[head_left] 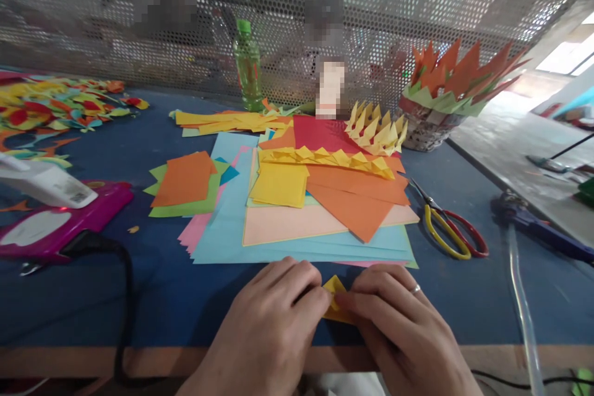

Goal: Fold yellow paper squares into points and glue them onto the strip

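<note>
A small folded piece of yellow paper point(335, 285) lies at the table's front edge, between my two hands. My left hand point(278, 315) presses on its left side with curled fingers. From the right, my right hand point(403, 315), a ring on one finger, pinches the same paper. Much of the paper is hidden under the fingers. Just beyond are layered sheets of blue paper point(223, 223), an orange sheet point(362, 198) and a stack of yellow squares point(279, 184). Across them lies a strip of folded yellow points point(325, 157).
Red-and-yellow-handled scissors point(445, 232) and a glue gun point(547, 228) are at right. A paper crown point(378, 130), a decorated basket point(424, 120) and a green bottle point(247, 68) stand behind. Orange squares point(183, 179), a magenta power strip point(104, 201) and paper scraps point(60, 102) are left.
</note>
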The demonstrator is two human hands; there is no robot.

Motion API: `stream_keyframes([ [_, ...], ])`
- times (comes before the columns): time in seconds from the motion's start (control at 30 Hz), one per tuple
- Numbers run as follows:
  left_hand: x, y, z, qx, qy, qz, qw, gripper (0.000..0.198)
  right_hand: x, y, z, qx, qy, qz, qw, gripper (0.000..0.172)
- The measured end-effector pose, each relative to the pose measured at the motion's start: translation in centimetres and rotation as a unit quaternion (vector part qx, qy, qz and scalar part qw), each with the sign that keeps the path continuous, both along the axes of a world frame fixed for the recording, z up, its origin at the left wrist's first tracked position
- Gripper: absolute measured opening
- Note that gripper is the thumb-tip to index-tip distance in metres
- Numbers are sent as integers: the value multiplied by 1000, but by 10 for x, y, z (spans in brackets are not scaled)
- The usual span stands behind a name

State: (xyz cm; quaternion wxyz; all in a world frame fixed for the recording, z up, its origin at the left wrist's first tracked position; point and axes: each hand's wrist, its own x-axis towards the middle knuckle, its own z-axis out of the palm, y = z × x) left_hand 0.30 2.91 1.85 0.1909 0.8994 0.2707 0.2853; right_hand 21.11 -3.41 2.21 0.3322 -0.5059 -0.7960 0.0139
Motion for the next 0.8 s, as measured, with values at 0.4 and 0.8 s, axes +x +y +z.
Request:
stream_keyframes([
  [0.4, 1, -4, 8, 144, 37, 20, 989, 41, 5, -5, 0, 37, -111, 9, 993, 19],
  [0.8, -19, -24, -17, 279, 136, 10, 951, 41, 5, -17, -1, 91, -220, -11, 971, 28],
])
